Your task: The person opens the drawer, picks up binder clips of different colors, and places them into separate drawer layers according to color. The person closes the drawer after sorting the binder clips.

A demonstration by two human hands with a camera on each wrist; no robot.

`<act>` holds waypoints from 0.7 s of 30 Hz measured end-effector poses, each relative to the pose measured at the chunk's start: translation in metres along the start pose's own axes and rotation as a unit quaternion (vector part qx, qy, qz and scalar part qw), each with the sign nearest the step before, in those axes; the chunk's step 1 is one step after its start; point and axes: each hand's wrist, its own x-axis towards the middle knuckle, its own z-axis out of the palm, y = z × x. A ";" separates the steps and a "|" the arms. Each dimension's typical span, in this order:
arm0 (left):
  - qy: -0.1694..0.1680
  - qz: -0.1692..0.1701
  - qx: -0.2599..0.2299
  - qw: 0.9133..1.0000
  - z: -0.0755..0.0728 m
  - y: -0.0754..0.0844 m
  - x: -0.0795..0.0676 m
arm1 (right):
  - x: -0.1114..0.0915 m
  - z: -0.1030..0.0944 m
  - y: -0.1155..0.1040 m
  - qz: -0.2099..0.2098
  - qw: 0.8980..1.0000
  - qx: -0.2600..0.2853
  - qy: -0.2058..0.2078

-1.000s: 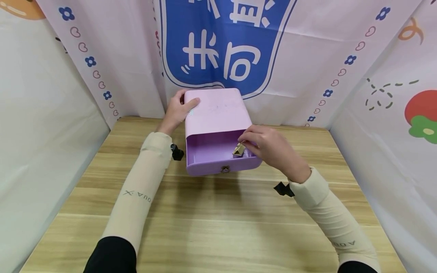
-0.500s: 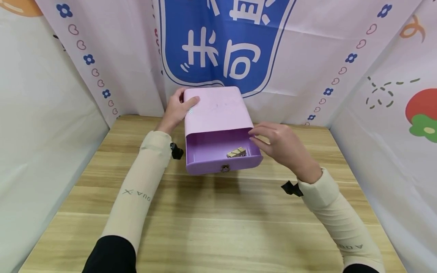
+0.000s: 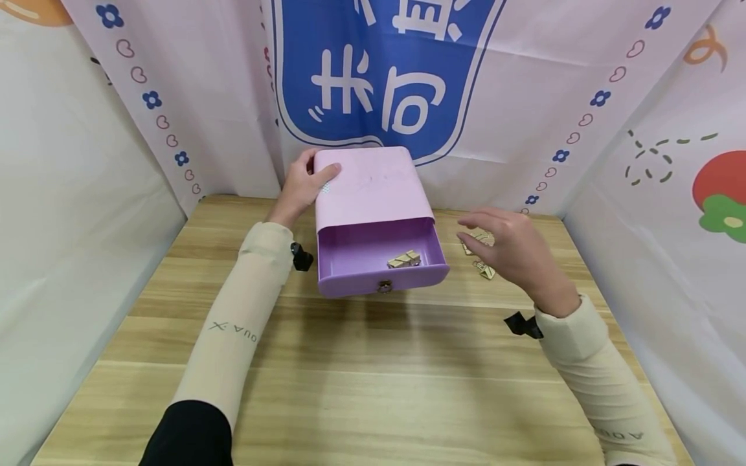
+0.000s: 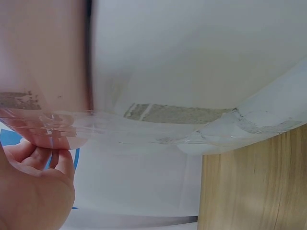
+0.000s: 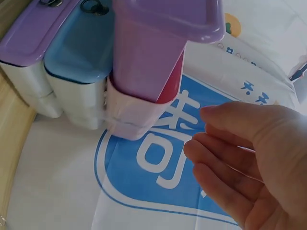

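A small drawer unit (image 3: 367, 184) with a pink top stands at the back of the table, its purple top drawer (image 3: 379, 285) pulled out. Gold binder clips (image 3: 404, 259) lie at the drawer's front right. My left hand (image 3: 300, 194) grips the unit's back left edge, thumb on top; its fingertips press against the casing in the left wrist view. To the right of the drawer, my right hand (image 3: 515, 252) hovers with nothing held and a gap between thumb and fingers. Beneath it are more gold binder clips (image 3: 485, 269), partly hidden by the hand.
Below the pulled-out drawer, a blue drawer (image 5: 79, 45) and another purple drawer (image 5: 36, 36) are closed in the right wrist view. A printed cloth (image 3: 495, 116) hangs close behind the unit. The wooden table (image 3: 373, 382) extends toward me.
My right hand has let go of a gold binder clip in the drawer and moved right, out over the table. Clips on the table have come into view. My left hand keeps its place.
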 end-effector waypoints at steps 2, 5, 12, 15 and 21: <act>0.000 0.001 -0.002 1.000 0.000 0.000 0.000 | -0.003 -0.001 0.004 0.003 1.000 -0.005 -0.002; 0.000 0.005 -0.003 1.000 0.000 -0.001 0.000 | -0.007 -0.001 0.009 0.010 1.000 -0.013 -0.009; 0.003 0.009 -0.003 1.000 0.000 -0.002 0.002 | -0.016 0.003 0.021 0.043 0.998 -0.022 -0.038; 0.004 0.011 -0.001 1.000 0.000 -0.003 0.002 | -0.020 0.004 0.027 0.058 0.997 -0.028 -0.046; 0.005 0.007 -0.001 1.000 0.001 -0.003 0.002 | -0.028 0.009 0.039 0.080 0.994 -0.034 -0.060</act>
